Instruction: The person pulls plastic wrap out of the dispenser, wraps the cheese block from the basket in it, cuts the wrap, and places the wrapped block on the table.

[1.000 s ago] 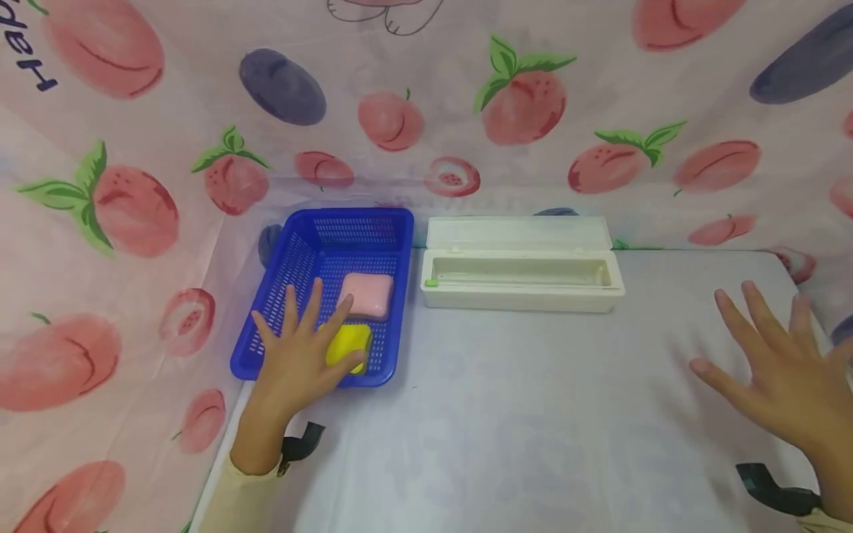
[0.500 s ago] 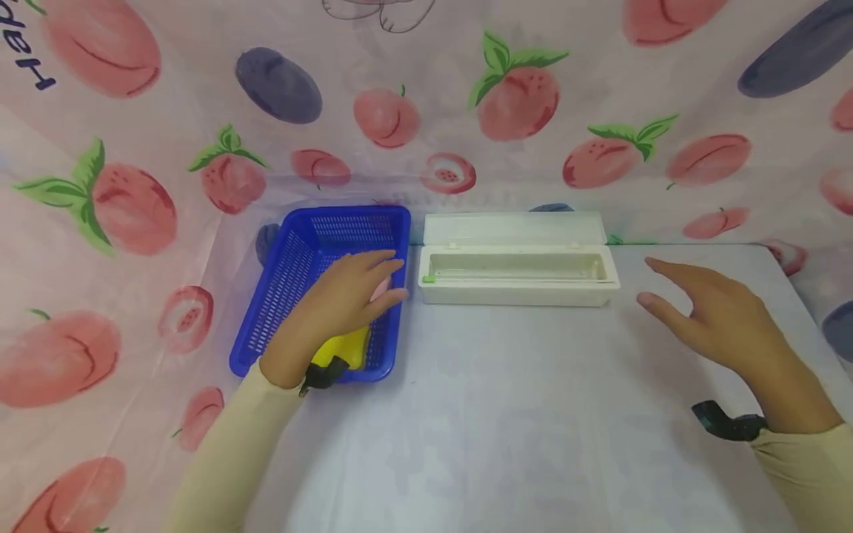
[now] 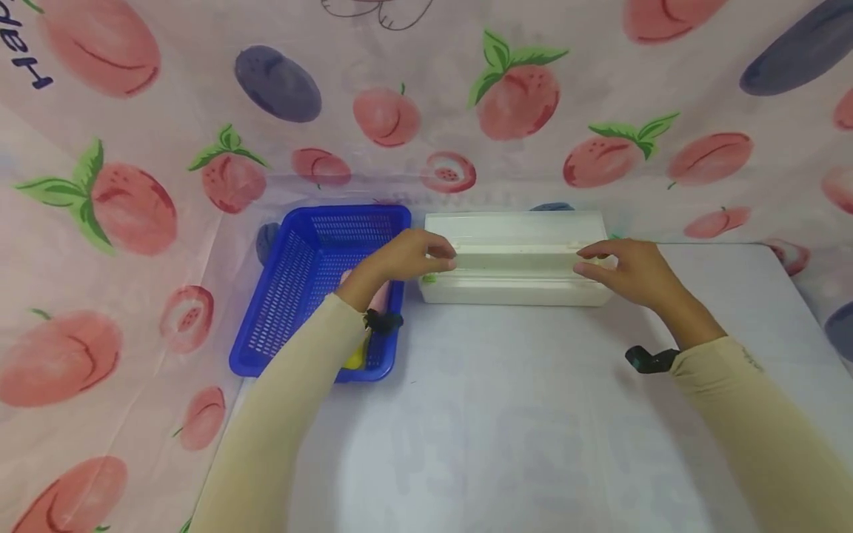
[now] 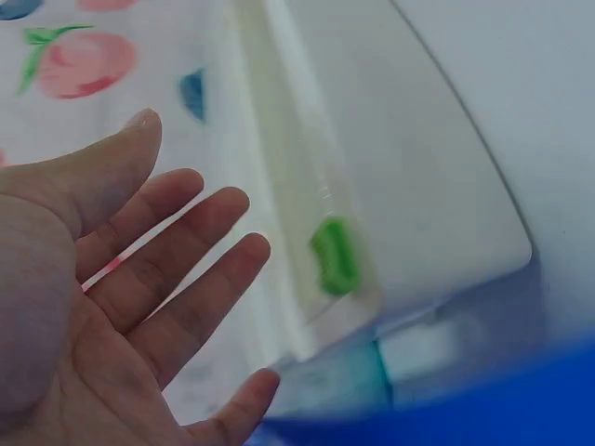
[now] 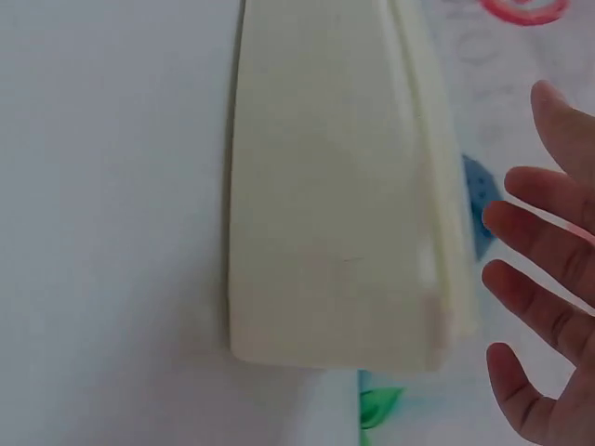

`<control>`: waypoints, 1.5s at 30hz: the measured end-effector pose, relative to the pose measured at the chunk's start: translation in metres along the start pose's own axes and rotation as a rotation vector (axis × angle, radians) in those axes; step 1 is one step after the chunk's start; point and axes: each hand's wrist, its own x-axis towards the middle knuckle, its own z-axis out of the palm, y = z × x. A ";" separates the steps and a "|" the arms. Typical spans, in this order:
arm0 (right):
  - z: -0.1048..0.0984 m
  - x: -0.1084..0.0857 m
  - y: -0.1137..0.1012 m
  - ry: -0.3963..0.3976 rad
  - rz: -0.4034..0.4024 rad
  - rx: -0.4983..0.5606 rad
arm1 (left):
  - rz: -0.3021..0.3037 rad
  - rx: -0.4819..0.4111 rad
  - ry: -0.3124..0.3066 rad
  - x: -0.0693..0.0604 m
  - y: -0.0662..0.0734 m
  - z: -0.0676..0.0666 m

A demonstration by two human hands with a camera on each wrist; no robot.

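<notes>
A fruit-printed sheet (image 3: pixel 400 74) is rising behind a white desk (image 3: pixel 506 414). On the desk, a blue perforated basket (image 3: pixel 273 311) is standing just left of a long white box (image 3: pixel 516 292), whose lid is leaning back. The left hand (image 3: pixel 420 254) is hovering at the box's left end, the right hand (image 3: pixel 629 270) at its right; both are holding nothing, fingers spread, contact unclear. Partly hidden pink (image 3: pixel 381 297) and yellow (image 3: pixel 356 360) blocks are lying in the basket. A small green tab (image 4: pixel 337 257) is marking the box's left end.
</notes>
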 end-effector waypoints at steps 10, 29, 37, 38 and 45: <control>0.025 0.028 0.005 -0.123 0.083 0.090 | -0.082 -0.012 -0.114 0.040 -0.005 0.014; 0.030 0.025 0.002 0.080 0.126 0.190 | -0.158 0.098 -0.120 0.040 0.001 0.032; 0.025 0.020 -0.004 0.183 0.147 0.258 | -0.149 0.195 -0.086 0.039 0.007 0.036; 0.026 0.020 -0.004 0.199 0.140 0.261 | -0.152 0.199 -0.079 0.040 0.007 0.037; 0.032 0.024 -0.005 0.301 0.098 0.279 | -0.156 0.200 -0.004 0.042 0.009 0.045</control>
